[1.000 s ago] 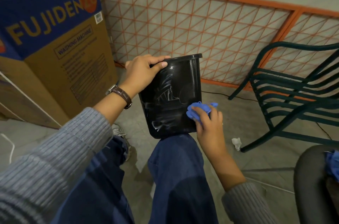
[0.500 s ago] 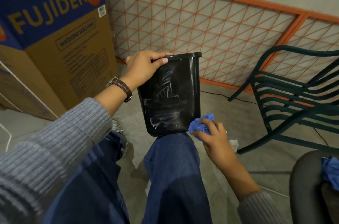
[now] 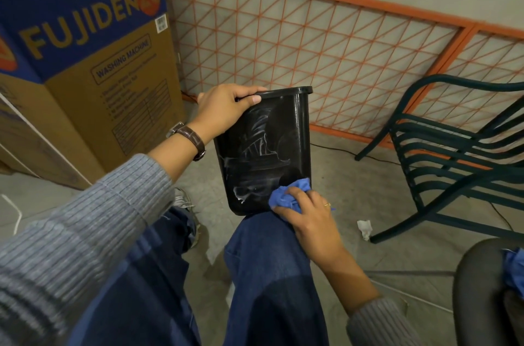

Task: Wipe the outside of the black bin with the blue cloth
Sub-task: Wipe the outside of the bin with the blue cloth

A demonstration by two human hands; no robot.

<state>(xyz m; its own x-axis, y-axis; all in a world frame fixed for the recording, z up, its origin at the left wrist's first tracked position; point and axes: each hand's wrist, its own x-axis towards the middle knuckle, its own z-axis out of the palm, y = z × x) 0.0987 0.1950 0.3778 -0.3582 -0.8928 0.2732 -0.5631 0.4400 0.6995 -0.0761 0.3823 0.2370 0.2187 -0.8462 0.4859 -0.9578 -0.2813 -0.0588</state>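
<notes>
Centre frame: black bin (image 3: 266,147) propped upright on a knee (image 3: 263,235), left hand (image 3: 226,110) clamped over its upper-left rim. Lower right corner of bin: blue cloth (image 3: 286,196) bunched in closed right hand (image 3: 309,215), pressed against wall.

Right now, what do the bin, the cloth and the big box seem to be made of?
Black bin: likely glossy moulded plastic, shiny with whitish smears. Blue cloth: soft fabric, bunched in the right hand. Box: matte printed brown cardboard.
</notes>
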